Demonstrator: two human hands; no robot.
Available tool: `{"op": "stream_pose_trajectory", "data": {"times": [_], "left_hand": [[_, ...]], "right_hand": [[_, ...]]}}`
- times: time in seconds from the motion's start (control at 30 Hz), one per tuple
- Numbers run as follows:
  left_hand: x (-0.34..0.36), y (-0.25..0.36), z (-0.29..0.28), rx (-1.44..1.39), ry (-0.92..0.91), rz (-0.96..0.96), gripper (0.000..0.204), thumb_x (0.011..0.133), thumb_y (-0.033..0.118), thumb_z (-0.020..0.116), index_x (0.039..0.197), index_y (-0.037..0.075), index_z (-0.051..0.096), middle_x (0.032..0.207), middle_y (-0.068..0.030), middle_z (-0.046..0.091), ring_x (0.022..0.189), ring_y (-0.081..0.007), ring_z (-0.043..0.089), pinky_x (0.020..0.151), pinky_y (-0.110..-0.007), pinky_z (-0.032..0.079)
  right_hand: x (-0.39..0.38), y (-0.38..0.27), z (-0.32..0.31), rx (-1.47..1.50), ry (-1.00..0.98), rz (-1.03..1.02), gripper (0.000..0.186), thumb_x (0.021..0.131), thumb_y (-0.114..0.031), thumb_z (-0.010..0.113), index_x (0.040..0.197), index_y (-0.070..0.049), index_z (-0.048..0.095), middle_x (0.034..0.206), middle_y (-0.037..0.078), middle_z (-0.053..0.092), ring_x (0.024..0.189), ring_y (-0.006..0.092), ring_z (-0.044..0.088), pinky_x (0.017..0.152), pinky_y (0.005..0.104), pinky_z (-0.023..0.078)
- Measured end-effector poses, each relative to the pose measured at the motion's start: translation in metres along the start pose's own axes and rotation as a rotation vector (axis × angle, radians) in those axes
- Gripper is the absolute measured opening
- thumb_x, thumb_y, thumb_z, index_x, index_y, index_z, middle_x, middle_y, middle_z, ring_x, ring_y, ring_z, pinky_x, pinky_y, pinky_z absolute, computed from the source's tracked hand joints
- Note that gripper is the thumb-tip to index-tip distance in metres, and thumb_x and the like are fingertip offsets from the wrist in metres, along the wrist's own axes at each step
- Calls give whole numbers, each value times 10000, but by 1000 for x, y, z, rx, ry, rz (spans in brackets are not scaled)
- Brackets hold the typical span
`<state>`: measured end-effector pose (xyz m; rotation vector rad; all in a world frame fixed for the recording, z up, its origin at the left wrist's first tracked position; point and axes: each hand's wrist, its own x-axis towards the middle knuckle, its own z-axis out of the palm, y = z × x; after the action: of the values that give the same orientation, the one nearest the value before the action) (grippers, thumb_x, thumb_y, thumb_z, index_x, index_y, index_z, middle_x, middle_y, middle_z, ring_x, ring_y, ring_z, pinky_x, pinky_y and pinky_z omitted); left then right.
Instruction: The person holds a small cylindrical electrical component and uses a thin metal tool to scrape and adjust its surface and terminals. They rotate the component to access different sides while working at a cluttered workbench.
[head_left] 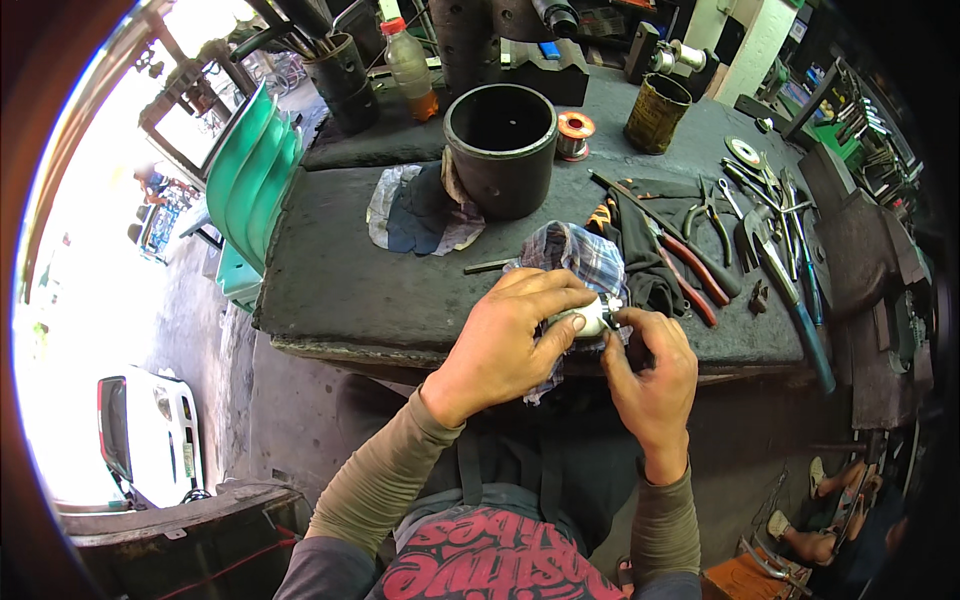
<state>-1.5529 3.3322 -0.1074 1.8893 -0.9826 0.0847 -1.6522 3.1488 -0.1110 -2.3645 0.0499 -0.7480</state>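
Note:
My left hand (512, 335) is wrapped over a small white rounded part (588, 320) with a shiny metal end, above the near edge of the workbench. My right hand (655, 375) is closed at that metal end, thumb and index finger pinched together. What lies between those fingertips is too small to make out. Beneath and behind the part is a bunched plaid cloth (585, 252), partly hidden by my hands. A short metal bar (488, 266) lies left of the cloth. To its right, red-handled pliers (690, 275) rest on a dark cloth (640, 262).
A thick dark metal cylinder (500, 190) stands mid-bench near a solder spool (574, 137) and a rusty can (657, 115). Behind are a bottle (408, 70) and a tool-filled pot (342, 85). Several hand tools lie right, including a blue-handled one (812, 345). Green chairs (250, 180) stand left.

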Motion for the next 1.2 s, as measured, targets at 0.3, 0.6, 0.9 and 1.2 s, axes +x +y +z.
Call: {"op": "stream_pose_trajectory", "data": {"times": [0.3, 0.6, 0.9, 1.2], "left_hand": [[2, 3, 0, -58, 10, -65, 291, 899, 79, 794, 1185, 25, 804, 1192, -141, 786, 1091, -318, 711, 1019, -415, 546], [5, 1, 0, -98, 7, -81, 296, 879, 72, 801, 1172, 33, 809, 1200, -141, 795, 1100, -298, 717, 1017, -402, 550], [8, 5, -1, -141, -29, -175, 296, 862, 69, 811, 1154, 22, 805, 1173, -123, 808, 1088, -283, 728, 987, -388, 550], [8, 1, -1, -176, -32, -180, 292, 872, 64, 794, 1159, 7, 799, 1161, -129, 809, 1075, -259, 748, 1014, -376, 536]], "right_hand": [[1, 0, 10, -32, 38, -33, 167, 825, -36, 788, 933, -53, 662, 854, 100, 672, 776, 323, 628, 694, 439, 506], [0, -2, 15, 22, 62, 86, 146, 818, -63, 785, 906, -40, 671, 817, 114, 659, 734, 325, 629, 674, 442, 505], [-2, -3, 15, 65, 56, 158, 137, 815, -61, 784, 890, -39, 671, 785, 100, 635, 698, 291, 612, 649, 426, 491], [-5, -3, 19, 119, 73, 192, 141, 810, -56, 783, 889, -43, 667, 755, 81, 599, 677, 264, 577, 638, 406, 470]]}}
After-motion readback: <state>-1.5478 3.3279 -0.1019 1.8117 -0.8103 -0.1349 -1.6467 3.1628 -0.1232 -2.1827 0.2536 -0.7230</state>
